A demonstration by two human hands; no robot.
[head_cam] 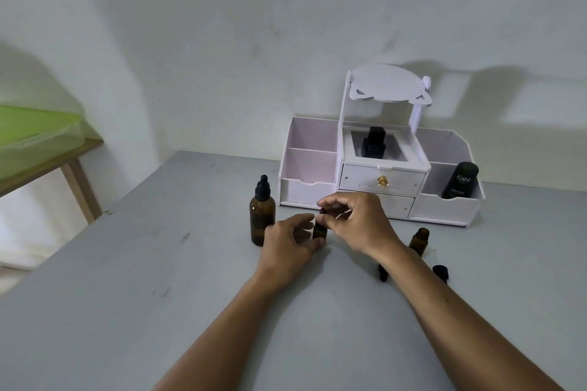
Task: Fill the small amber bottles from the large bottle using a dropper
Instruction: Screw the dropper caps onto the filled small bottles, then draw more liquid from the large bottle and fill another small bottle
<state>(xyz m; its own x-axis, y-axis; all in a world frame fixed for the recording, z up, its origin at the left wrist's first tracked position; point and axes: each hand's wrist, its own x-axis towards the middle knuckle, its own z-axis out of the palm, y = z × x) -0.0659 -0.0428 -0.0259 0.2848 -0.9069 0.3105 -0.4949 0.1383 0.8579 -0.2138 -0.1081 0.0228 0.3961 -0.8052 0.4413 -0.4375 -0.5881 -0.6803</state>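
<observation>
Steadying a small amber bottle (pixel 319 229) at table centre with the left hand (pixel 290 246), fingers curled around its lower body, thumb side toward six o'clock. Pinching something small and dark (pixel 322 210) just above that bottle's mouth with the right hand (pixel 355 220), fingertips closed on it; probably a dropper bulb or a cap, though too little showing to say which. Standing at nine o'clock of the held bottle, touching or nearly touching the left hand: the large amber bottle (pixel 262 216), with its black dropper top seated on the neck. Waiting at three o'clock, beyond the right wrist: a second small amber bottle (pixel 419 241), open-mouthed. Lying at four o'clock, near the right forearm: two loose dark pieces (pixel 440 272), likely caps or droppers.

Judging by the pose, either uncapping or dosing the held bottle. Calling next for a steady vertical line over a narrow mouth, a gentle squeeze, and a firm left grip against tipping.

Hiding most of the held bottle behind both hands; liquid level unreadable in any bottle. Blurring the glass pipette, if present at all. Sitting at twelve o'clock, a white organiser (pixel 381 182), holding a dark tube (pixel 460 180) at its right end.
</observation>
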